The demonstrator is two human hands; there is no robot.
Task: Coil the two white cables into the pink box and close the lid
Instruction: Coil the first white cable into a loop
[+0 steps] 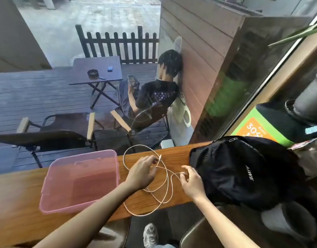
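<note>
A translucent pink box with its lid on lies at the left of the narrow wooden counter. To its right, white cables sprawl in loose tangled loops, one loop hanging past the counter's near edge, another rising against the window. My left hand rests on the tangle, fingers pinching a cable end near a plug. My right hand pinches another white plug between thumb and forefinger. I cannot tell the two cables apart in the tangle.
A black backpack fills the counter's right end, touching my right hand. A window stands right behind the counter; beyond it a person sits on a deck with chairs and a folding table. A seat and a shoe are below.
</note>
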